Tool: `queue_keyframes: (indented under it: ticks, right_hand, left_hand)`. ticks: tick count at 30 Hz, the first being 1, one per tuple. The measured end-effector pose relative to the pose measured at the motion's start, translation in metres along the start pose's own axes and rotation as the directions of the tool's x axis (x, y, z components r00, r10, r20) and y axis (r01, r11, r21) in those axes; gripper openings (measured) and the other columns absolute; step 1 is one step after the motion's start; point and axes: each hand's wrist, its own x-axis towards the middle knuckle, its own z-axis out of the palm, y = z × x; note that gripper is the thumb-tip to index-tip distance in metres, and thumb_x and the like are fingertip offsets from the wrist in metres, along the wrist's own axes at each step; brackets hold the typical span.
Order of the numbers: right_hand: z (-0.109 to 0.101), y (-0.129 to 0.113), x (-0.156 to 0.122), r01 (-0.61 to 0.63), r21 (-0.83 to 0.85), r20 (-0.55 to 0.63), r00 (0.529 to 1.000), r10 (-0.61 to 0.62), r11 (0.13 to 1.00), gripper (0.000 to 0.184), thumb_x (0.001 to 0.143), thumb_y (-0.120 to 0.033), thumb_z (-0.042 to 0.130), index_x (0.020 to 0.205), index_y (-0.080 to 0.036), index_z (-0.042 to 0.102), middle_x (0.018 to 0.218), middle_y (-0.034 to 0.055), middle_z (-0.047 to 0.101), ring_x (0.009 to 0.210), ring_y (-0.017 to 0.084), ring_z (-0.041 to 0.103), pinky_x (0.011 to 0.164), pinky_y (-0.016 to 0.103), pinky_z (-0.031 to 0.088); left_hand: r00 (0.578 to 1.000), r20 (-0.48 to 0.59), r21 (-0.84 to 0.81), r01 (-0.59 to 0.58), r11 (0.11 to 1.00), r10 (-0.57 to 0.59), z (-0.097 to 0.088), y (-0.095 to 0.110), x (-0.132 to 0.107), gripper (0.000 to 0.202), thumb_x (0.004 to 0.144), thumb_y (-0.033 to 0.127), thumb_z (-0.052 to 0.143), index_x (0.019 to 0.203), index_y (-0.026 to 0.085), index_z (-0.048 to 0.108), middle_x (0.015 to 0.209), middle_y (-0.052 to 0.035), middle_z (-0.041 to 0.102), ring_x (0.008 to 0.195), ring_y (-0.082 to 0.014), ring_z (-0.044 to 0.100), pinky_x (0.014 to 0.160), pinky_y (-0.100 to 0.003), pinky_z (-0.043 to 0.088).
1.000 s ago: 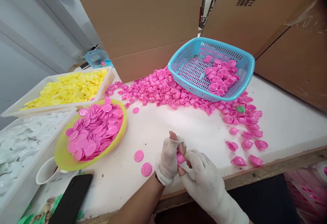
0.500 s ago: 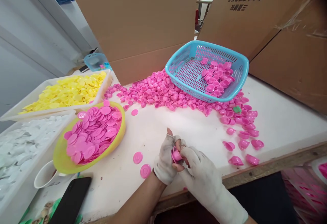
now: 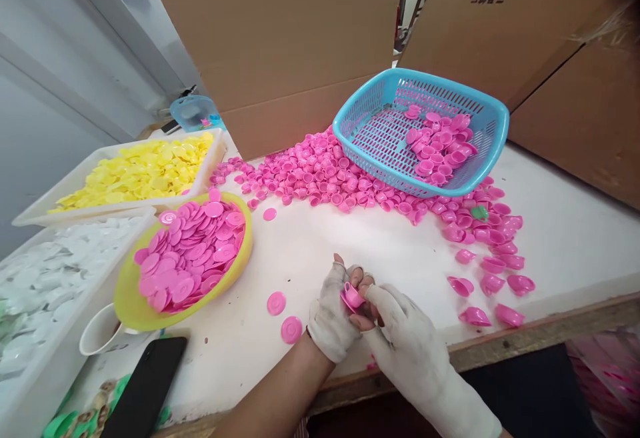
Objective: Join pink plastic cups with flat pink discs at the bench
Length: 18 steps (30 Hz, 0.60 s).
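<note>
Pink cup (image 3: 355, 295) and saucer (image 3: 346, 302): handling and markings

Location: I view the work remotely through the head camera. The cup sits on or against the saucer, between my two hands, above the white table (image 3: 305, 245) near its front edge. I cannot tell whether the two parts are joined.

Grip: My left hand (image 3: 334, 315) is curled round the pair. My right hand (image 3: 407, 338) closes thumb and fingers on it from the opposite side. Contact on the underside is hidden.

Handling: I judge both parts to be thin moulded plastic: light, fairly stiff and slippery under glove fabric. The small handle is probably the weakest section; do not load it. Take the cup by its wall and the saucer by its edge, using bare fingertips.

Markings: The brown carton (image 3: 475, 45) bears black Chinese characters, inverted in this view. One line appears to read 专业生产糖果玩具; a shorter line includes 三, the rest uncertain. Another line is cut off by the frame. The black phone (image 3: 147, 385) shows no readable brand. Loose pink discs (image 3: 291, 329) carry ring patterns; I can read no lettering on them.
</note>
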Motion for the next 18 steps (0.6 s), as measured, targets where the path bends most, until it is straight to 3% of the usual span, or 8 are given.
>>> queue_keyframes:
  ticks: [3,6,8,10,12,14,16,18]
  right_hand:
    - [0.0,0.0,0.0,0.008,-0.008,-0.015,1.0,-0.008,1.0,0.015,0.088,-0.025,0.051,0.102,-0.018,0.052,0.078,0.0039,0.057,0.069,0.019,0.055,0.061,0.03,0.044]
    - [0.0,-0.001,-0.001,-0.024,-0.012,-0.027,0.999,0.024,1.0,0.016,0.087,-0.028,0.053,0.099,-0.018,0.053,0.077,0.0041,0.057,0.068,0.019,0.055,0.06,0.031,0.044]
    - [-0.002,0.001,0.0,-0.075,0.025,0.002,0.997,0.075,0.997,0.013,0.084,-0.027,0.055,0.094,-0.019,0.053,0.076,0.0031,0.057,0.067,0.018,0.055,0.057,0.029,0.044]
    - [-0.008,0.007,0.007,-0.158,0.099,0.089,0.985,0.15,0.982,0.008,0.082,-0.025,0.057,0.086,-0.02,0.052,0.069,-0.0005,0.054,0.06,0.015,0.052,0.052,0.025,0.041]
    - [-0.021,0.016,0.023,-0.227,0.171,0.162,0.966,0.2,0.959,0.011,0.081,-0.026,0.057,0.076,-0.021,0.049,0.059,-0.0044,0.048,0.051,0.011,0.047,0.046,0.023,0.037]
    - [-0.043,0.028,0.047,-0.233,0.249,0.096,0.972,0.216,0.94,0.015,0.082,-0.028,0.057,0.073,-0.021,0.047,0.056,-0.0059,0.046,0.048,0.009,0.044,0.045,0.022,0.036]
    - [-0.073,0.04,0.075,-0.165,0.377,-0.155,0.959,0.237,0.911,0.011,0.081,-0.028,0.057,0.083,-0.021,0.049,0.064,-0.004,0.052,0.055,0.01,0.05,0.051,0.023,0.042]
    - [-0.104,0.052,0.097,-0.079,0.536,-0.351,0.885,0.306,0.841,0.027,0.081,-0.027,0.057,0.106,-0.022,0.047,0.084,0.0007,0.061,0.063,0.012,0.058,0.059,0.027,0.049]
  left_hand:
    - [1.0,0.017,0.024,0.011,1.0,-0.012,-0.002,-0.001,0.0,0.054,0.085,0.063,0.036,0.058,0.017,0.037,0.055,0.0028,0.042,0.038,-0.008,0.04,0.033,-0.018,0.026]
    - [0.999,-0.007,0.109,-0.042,0.993,0.043,-0.003,-0.004,0.002,0.055,0.083,0.065,0.04,0.056,0.018,0.035,0.053,0.0033,0.04,0.042,-0.0087,0.042,0.039,-0.02,0.033]
    - [0.994,-0.04,0.247,-0.091,0.965,0.104,-0.001,-0.006,0.003,0.055,0.082,0.066,0.041,0.056,0.018,0.035,0.051,0.0032,0.039,0.045,-0.0096,0.043,0.046,-0.022,0.038]
    - [0.981,-0.061,0.46,-0.134,0.878,0.182,0.003,-0.004,0.004,0.054,0.083,0.066,0.038,0.059,0.018,0.041,0.052,0.002,0.043,0.05,-0.0113,0.045,0.052,-0.024,0.04]
    - [0.943,-0.044,0.719,-0.2,0.666,0.33,0.008,0.004,0.002,0.051,0.085,0.063,0.037,0.068,0.017,0.05,0.059,-0.0003,0.051,0.058,-0.0135,0.05,0.058,-0.025,0.041]
    - [0.874,0.018,0.929,-0.194,0.314,0.485,0.013,0.018,-0.004,0.044,0.086,0.058,0.04,0.08,0.018,0.055,0.067,-0.0008,0.055,0.064,-0.0151,0.053,0.063,-0.027,0.042]
    - [0.816,0.095,0.995,-0.065,-0.073,0.57,0.013,0.037,-0.015,0.033,0.086,0.05,0.045,0.089,0.019,0.056,0.074,-0.001,0.057,0.067,-0.016,0.053,0.066,-0.029,0.041]
    - [0.779,0.159,0.925,0.098,-0.368,0.607,0.007,0.057,-0.032,0.026,0.085,0.042,0.048,0.095,0.02,0.056,0.09,-0.0036,0.059,0.068,-0.016,0.054,0.07,-0.031,0.041]
